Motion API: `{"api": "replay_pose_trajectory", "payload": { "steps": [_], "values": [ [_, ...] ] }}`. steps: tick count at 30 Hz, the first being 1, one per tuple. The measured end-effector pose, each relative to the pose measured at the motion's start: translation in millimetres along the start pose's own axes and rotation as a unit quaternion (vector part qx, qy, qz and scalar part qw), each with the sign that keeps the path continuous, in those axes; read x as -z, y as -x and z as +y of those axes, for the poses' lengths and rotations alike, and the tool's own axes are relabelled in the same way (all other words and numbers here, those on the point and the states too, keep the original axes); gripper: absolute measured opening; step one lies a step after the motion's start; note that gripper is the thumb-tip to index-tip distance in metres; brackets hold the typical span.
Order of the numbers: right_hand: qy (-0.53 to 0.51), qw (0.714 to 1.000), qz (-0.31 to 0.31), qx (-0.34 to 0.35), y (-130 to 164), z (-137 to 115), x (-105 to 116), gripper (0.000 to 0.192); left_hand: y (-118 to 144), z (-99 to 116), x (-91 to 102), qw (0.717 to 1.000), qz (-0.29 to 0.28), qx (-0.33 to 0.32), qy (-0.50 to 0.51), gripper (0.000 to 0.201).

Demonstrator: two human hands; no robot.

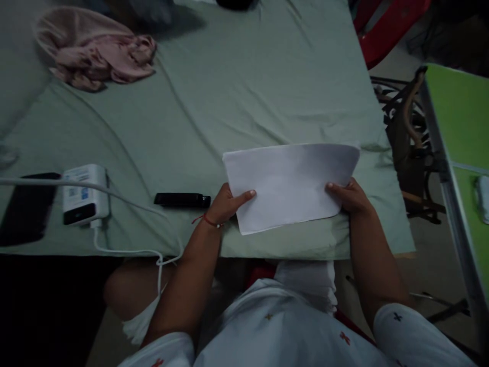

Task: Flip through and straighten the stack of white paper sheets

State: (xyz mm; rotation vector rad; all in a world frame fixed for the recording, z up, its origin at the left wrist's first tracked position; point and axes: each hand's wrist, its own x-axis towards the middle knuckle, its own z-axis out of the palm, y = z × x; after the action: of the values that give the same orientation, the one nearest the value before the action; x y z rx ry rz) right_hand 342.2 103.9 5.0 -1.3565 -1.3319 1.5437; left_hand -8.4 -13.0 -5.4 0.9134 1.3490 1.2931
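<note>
At the near edge of the green bed sheet [214, 102], the left hand [225, 204] and right hand [351, 198] pinch a white sheet of paper [290, 183] by its two sides. It looks light, thin and bendy, so holding both sides probably keeps it flat.

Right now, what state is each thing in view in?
white paper: folded over, held at both side edges above the bed
left hand: gripping the paper's left edge
right hand: gripping the paper's right edge
pink cloth: crumpled in a heap
white power bank: lying flat, white cable plugged in
black phone: lying flat, screen dark
black remote: lying flat
</note>
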Motion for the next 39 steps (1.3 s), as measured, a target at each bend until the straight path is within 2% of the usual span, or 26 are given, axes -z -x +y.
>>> {"api": "replay_pose_trajectory", "payload": {
  "steps": [3,7,8,12,18,22,24,26,30,34,39],
  "values": [
    [-0.017,1.0,-0.002,-0.012,1.6,-1.2,2.0,0.047,0.3,4.1,0.9,0.998,-0.025,-0.025,0.042,0.054],
    [0.007,0.996,-0.062,-0.066,6.5,-7.2,4.0,0.043,-1.6,13.3,1.6,0.984,-0.048,-0.088,0.15,0.075],
    [0.017,0.994,-0.078,-0.078,7.4,-9.3,3.4,0.042,-2.1,14.5,1.6,0.981,-0.055,-0.091,0.16,0.075],
    [0.04,0.99,-0.1,-0.093,8.0,-16.0,-2.2,0.046,-3.2,14.7,1.0,0.988,-0.078,-0.068,0.117,0.046],
    [0.005,0.999,-0.021,-0.049,5.0,-17.6,-6.6,0.055,-4.7,16.4,0.3,0.988,-0.035,-0.089,0.117,0.041],
    [-0.001,1.0,0.0,-0.025,4.7,-17.6,-9.3,0.058,-4.0,17.7,-0.4,0.985,-0.061,-0.067,0.145,0.042],
    [-0.001,1.0,0.005,-0.015,4.3,-15.6,-10.8,0.058,-3.8,15.4,-0.7,0.985,-0.058,-0.063,0.153,0.048],
    [0.0,1.0,0.017,-0.002,2.8,-11.9,-12.0,0.057,-4.5,11.1,-0.7,0.987,-0.033,-0.063,0.144,0.059],
    [-0.032,0.996,0.073,0.046,-4.1,-4.0,-14.3,0.051,-7.2,2.7,-1.5,0.993,-0.005,-0.031,0.112,0.072],
    [-0.042,0.988,0.117,0.095,-9.9,-2.1,-16.6,0.052,-8.3,-2.4,-5.2,0.996,-0.011,0.008,0.089,0.058],
    [-0.085,0.986,0.107,0.099,-7.1,-4.7,-16.8,0.061,-11.1,-13.6,-3.5,0.996,0.044,-0.073,0.037,0.043]
  ]
}}
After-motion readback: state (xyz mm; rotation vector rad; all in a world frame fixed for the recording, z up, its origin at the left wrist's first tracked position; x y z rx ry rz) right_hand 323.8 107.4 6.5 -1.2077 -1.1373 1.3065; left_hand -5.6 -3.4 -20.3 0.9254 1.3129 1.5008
